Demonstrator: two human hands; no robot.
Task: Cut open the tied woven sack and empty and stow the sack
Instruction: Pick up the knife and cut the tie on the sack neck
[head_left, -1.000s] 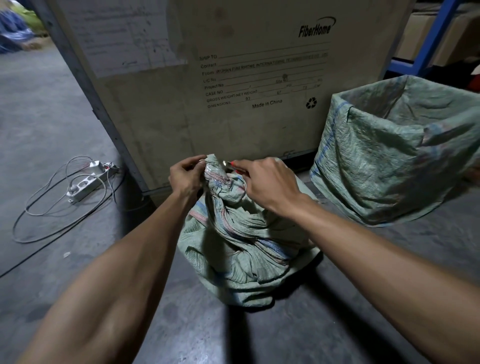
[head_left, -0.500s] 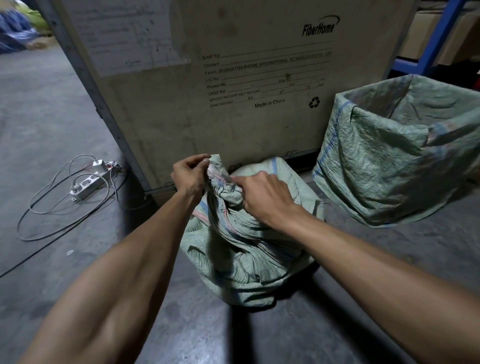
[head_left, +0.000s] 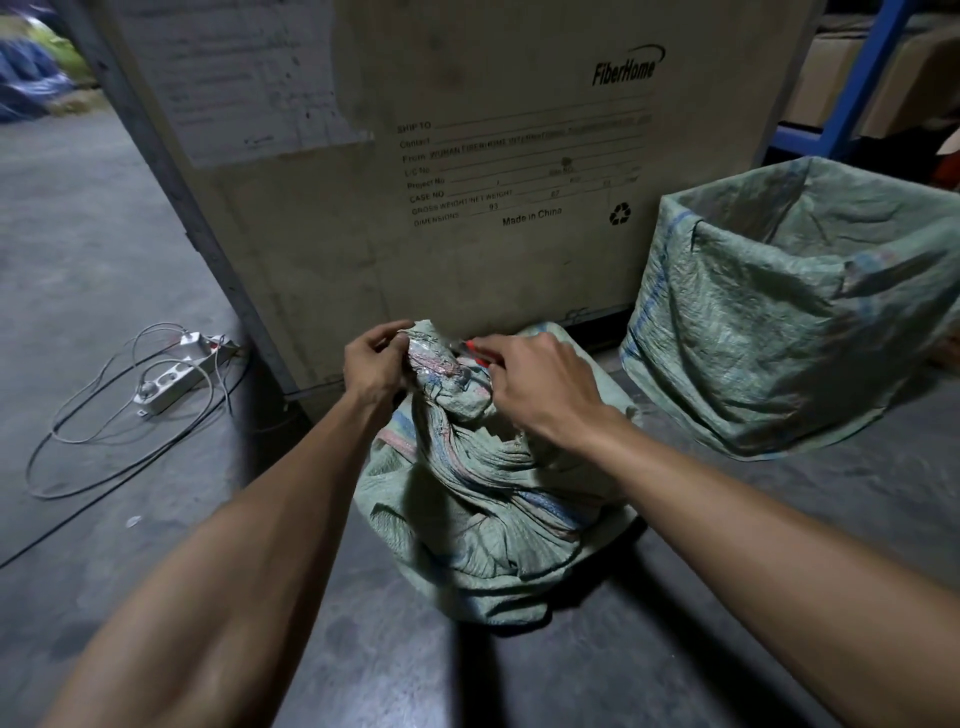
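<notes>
Standing on the floor (head_left: 104, 260) against the crate (head_left: 467, 156), the sack (head_left: 483, 499) has open concrete left; a second sack (head_left: 789, 322) stands right. Its tied neck points upward, the left hand (head_left: 371, 364) pinching it, while the right hand (head_left: 540, 384) grips a red cutter (head_left: 470, 347).
</notes>
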